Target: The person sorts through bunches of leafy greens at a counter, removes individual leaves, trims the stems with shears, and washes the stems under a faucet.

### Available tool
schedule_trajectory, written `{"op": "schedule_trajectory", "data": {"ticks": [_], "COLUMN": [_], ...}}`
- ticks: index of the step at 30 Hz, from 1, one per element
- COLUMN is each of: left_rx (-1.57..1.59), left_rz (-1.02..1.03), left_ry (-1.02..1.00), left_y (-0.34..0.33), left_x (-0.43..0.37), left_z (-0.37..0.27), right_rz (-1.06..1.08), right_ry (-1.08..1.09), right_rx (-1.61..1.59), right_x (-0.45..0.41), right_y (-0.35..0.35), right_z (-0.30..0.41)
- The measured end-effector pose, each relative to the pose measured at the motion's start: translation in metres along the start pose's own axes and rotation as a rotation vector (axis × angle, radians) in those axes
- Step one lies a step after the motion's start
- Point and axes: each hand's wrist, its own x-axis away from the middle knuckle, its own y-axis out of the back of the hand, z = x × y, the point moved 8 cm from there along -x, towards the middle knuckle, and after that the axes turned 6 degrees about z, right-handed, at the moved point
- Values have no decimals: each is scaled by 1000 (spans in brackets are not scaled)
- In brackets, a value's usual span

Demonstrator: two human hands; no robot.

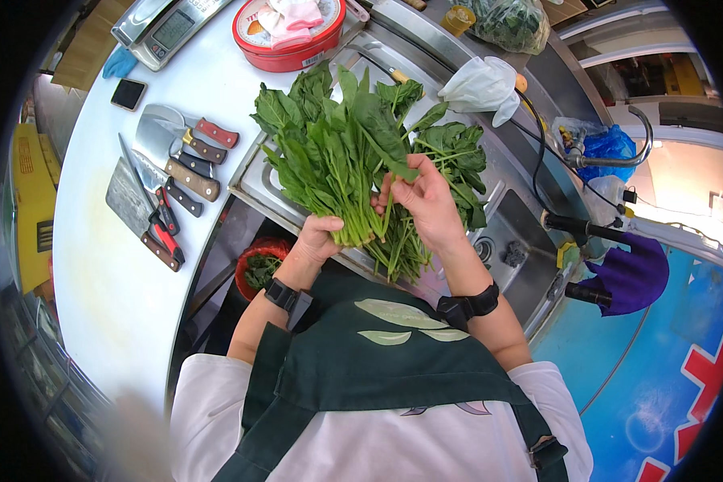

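Observation:
A bunch of spinach-like leafy greens (331,162) fans out over the steel sink's drainboard, leaves away from me. My left hand (320,236) is wrapped around the stem ends of this bunch, thumb on top. At its right side, my right hand (425,196) pinches a single large leaf (385,135) between thumb and fingers. Some of its fingertips are hidden behind the stalks. More greens (455,150) lie on the drainboard (259,175) beyond and under my hands, with loose stems (397,256) pointing towards me.
Several knives and cleavers (129,196) lie on the white counter (96,289) at left, near a phone (129,95), a digital scale (172,30) and a red tin (289,54). A sink basin (512,241) is at right. Below the counter, a red-lined bin (247,265) contains leaves.

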Motion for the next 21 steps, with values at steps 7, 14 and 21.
{"op": "schedule_trajectory", "data": {"ticks": [7, 14, 21], "left_rx": [179, -79, -15], "left_rz": [-36, -123, -95], "left_ry": [-214, -260, -196], "left_y": [5, 1, 0], "left_x": [-5, 10, 11], "left_z": [-24, -62, -38], "right_rz": [-124, -701, -196], "right_ry": [87, -51, 88], "right_rx": [-191, 721, 1264], "right_x": [24, 52, -39], "right_y": [52, 159, 43], "right_z": [-10, 5, -17]}}
